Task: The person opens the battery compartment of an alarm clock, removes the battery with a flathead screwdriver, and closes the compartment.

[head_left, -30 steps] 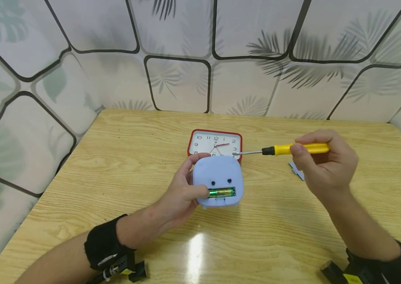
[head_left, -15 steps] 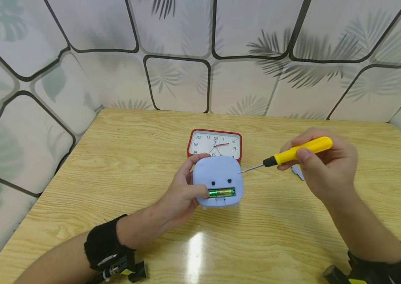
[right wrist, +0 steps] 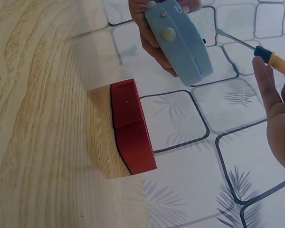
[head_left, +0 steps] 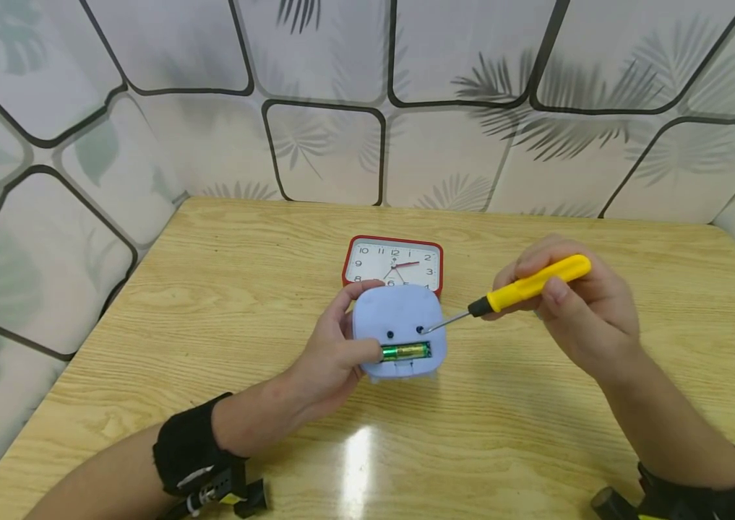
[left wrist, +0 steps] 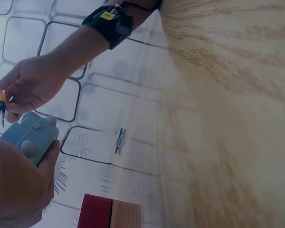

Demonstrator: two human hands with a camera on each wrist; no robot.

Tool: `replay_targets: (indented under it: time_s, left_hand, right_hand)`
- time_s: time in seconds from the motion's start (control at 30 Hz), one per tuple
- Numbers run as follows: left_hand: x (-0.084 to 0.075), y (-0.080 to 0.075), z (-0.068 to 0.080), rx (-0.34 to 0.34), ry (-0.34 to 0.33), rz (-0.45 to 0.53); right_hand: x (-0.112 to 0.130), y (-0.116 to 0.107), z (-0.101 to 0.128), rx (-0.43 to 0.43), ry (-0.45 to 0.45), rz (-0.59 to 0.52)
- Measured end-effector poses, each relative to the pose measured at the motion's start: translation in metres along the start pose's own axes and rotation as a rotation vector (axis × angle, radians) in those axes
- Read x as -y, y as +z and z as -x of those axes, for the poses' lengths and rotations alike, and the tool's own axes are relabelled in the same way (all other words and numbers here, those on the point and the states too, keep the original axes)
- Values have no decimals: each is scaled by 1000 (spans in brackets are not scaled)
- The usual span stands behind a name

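At the middle of the pale wooden table, I see the left hand holding a light blue, rounded-square plastic clock back-side up, its fingers curled round the left edge and the thumb lying beside the open battery slot, where a green cylindrical battery sits. The light blue clock is tilted up off the table, just in front of a red-framed square alarm clock with a white face. The right hand pinches a yellow-handled screwdriver between thumb and fingers, and the thin metal tip sits at or just beside the small dark knob above the slot; I cannot tell whether it is touching. My worry is the slip: the tip is slim and the plastic smooth, so a push at a slant could skate it off the knob and into the left thumb, which lies close by. I judge the one-handed hold on the clock as the weak link too, since pressure from the tool could rock the body or twist it out of the grip. Prying hard near the slot could also nick the battery or launch it across the table. A small grey piece lies on the table beyond the right hand; a sweep of the wrist could knock it away.
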State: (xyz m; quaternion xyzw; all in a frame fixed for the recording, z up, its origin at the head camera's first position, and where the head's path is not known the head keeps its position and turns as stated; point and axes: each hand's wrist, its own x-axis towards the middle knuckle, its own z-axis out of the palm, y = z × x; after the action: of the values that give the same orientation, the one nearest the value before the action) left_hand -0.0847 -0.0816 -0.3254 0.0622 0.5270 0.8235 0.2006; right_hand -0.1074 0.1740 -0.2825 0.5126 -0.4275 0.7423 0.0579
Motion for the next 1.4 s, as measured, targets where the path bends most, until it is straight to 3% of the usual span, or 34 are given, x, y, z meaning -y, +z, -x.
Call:
replay_targets:
  time_s: [0.23, 0.7, 1.13, 1.23, 1.4]
  left_hand:
    - [-1, 0, 0, -4, -19, 16]
    - [0, -1, 0, -3, 0, 3]
    - [0, -1, -2, 3, -12, 12]
    - [1, -1, -2, -2, -20, 9]
    - [2, -1, -1, 2, -22, 6]
  right_hand:
    - [2, 3, 1, 40, 41, 179]
    - [5, 4, 4, 48, 60, 285]
    - [10, 10, 3, 129, 34, 553]
    - [10, 11, 4, 139, 28, 544]
    - [8, 8, 5, 109, 57, 437]
